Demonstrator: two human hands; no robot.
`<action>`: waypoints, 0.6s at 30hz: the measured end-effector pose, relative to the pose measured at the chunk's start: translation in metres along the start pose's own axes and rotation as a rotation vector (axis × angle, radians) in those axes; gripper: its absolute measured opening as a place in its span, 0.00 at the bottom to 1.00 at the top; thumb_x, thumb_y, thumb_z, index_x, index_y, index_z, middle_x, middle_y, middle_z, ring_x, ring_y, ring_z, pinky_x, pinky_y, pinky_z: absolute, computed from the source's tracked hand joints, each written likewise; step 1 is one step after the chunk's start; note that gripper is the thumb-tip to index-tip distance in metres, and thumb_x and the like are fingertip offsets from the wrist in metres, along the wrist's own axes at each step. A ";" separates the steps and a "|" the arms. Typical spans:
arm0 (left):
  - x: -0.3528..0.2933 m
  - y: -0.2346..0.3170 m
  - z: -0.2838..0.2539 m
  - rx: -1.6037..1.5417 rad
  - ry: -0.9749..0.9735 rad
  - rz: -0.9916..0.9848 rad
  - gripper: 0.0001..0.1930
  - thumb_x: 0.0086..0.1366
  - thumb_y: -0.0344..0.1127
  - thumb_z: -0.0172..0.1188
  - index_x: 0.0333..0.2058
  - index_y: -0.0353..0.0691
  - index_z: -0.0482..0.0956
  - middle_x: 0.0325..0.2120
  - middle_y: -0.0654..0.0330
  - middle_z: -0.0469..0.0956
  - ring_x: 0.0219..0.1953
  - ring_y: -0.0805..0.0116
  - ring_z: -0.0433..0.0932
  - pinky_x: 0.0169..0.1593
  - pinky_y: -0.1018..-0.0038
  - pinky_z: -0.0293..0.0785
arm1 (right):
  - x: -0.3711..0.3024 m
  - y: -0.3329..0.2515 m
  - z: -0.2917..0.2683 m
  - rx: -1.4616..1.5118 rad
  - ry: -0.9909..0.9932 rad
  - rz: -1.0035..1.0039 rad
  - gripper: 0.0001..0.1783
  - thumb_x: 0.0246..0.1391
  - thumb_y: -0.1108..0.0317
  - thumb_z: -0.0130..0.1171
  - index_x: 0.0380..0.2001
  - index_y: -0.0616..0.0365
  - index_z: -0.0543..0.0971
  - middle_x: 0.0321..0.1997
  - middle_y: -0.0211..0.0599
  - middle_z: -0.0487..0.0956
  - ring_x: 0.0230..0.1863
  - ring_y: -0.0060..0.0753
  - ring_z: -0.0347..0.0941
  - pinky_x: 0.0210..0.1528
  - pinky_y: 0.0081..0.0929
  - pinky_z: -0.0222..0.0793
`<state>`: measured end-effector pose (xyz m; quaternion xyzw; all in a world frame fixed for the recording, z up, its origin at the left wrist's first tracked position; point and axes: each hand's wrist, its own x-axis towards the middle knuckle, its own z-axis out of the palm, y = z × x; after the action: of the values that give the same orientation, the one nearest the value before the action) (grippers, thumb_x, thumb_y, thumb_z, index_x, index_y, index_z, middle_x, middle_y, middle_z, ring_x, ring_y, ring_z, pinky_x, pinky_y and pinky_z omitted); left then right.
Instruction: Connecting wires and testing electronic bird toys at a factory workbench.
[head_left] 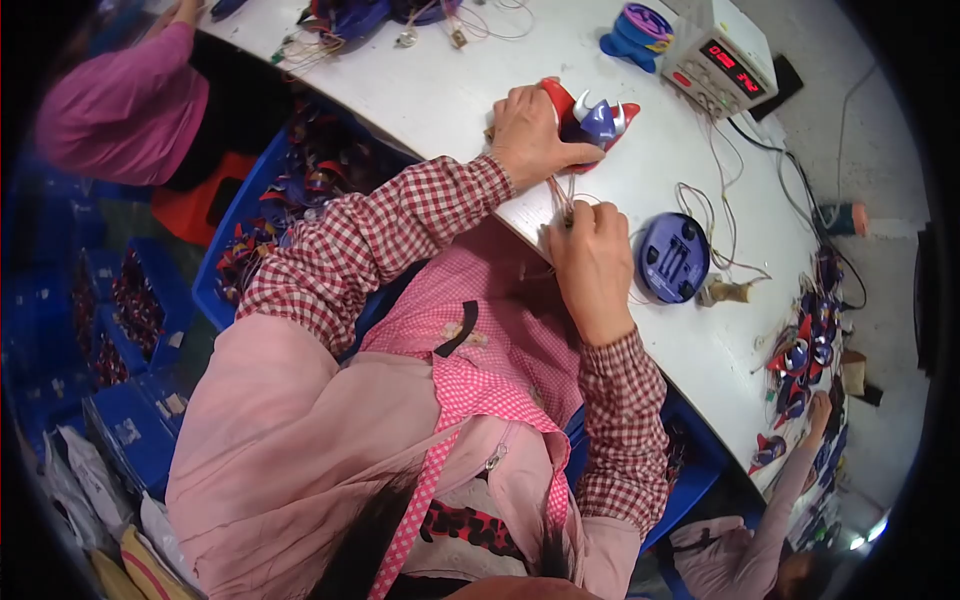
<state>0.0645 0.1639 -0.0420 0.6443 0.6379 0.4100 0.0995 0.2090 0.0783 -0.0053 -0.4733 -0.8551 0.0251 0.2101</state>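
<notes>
On the white table, my left hand is closed around a red and blue toy part with silver horns, thumb along its near side. Thin wires run from beneath it toward my right hand. The fingers of that hand are pinched together at the wire ends, near the table's front edge. Whatever small piece sits between those fingertips is hidden. Just right of my right hand lies a round dark-blue plastic base with slots and black pads.
A power supply with a red display stands at the back, beside a blue round container. Loose cables trail across the table. Blue bins of parts sit below the edge. Other people work at left and lower right.
</notes>
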 end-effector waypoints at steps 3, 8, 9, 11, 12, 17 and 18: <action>0.004 0.001 -0.003 0.020 -0.059 -0.004 0.39 0.38 0.61 0.68 0.39 0.29 0.73 0.36 0.48 0.72 0.46 0.54 0.66 0.54 0.63 0.57 | 0.000 0.006 0.012 -0.125 -0.030 0.015 0.09 0.44 0.71 0.59 0.30 0.60 0.74 0.31 0.42 0.71 0.36 0.43 0.68 0.37 0.35 0.65; 0.013 0.012 -0.006 -0.021 -0.332 -0.030 0.36 0.39 0.56 0.70 0.39 0.31 0.75 0.30 0.51 0.77 0.39 0.58 0.74 0.51 0.65 0.63 | 0.000 0.005 0.004 -0.125 0.055 -0.057 0.06 0.43 0.72 0.56 0.27 0.60 0.72 0.29 0.40 0.70 0.32 0.43 0.68 0.33 0.34 0.65; 0.013 0.015 -0.007 -0.026 -0.339 -0.018 0.36 0.39 0.56 0.70 0.39 0.31 0.75 0.30 0.51 0.77 0.39 0.58 0.74 0.51 0.65 0.63 | 0.000 0.005 -0.002 -0.102 0.081 -0.054 0.05 0.44 0.73 0.56 0.27 0.60 0.73 0.28 0.40 0.71 0.31 0.44 0.69 0.32 0.34 0.66; 0.008 0.019 -0.013 -0.446 -0.345 -0.116 0.32 0.42 0.52 0.71 0.39 0.30 0.76 0.31 0.53 0.78 0.38 0.63 0.76 0.48 0.69 0.68 | -0.002 0.009 -0.018 0.009 0.096 -0.003 0.05 0.46 0.73 0.56 0.30 0.61 0.74 0.29 0.39 0.73 0.30 0.40 0.70 0.31 0.31 0.66; 0.006 0.022 -0.017 -0.653 -0.341 -0.168 0.30 0.44 0.49 0.71 0.39 0.30 0.76 0.32 0.54 0.79 0.37 0.66 0.77 0.46 0.71 0.70 | -0.003 0.014 -0.029 0.127 0.106 0.035 0.06 0.49 0.73 0.56 0.32 0.61 0.75 0.30 0.39 0.75 0.29 0.37 0.71 0.31 0.27 0.66; 0.007 0.057 -0.047 -1.092 -0.611 -0.211 0.25 0.51 0.39 0.68 0.45 0.32 0.73 0.37 0.59 0.78 0.37 0.73 0.77 0.45 0.76 0.72 | -0.016 0.049 -0.073 0.725 0.050 0.351 0.08 0.55 0.70 0.56 0.37 0.62 0.76 0.30 0.32 0.78 0.27 0.22 0.71 0.28 0.16 0.64; 0.006 0.062 -0.044 -1.140 -0.683 -0.208 0.25 0.51 0.37 0.68 0.46 0.32 0.73 0.38 0.59 0.78 0.38 0.73 0.77 0.46 0.76 0.72 | -0.019 0.063 -0.076 0.855 0.097 0.442 0.09 0.56 0.69 0.56 0.38 0.62 0.76 0.29 0.28 0.77 0.27 0.18 0.69 0.28 0.15 0.63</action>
<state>0.0804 0.1414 0.0294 0.5198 0.3130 0.4440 0.6593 0.2973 0.0856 0.0425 -0.5156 -0.6362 0.3962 0.4151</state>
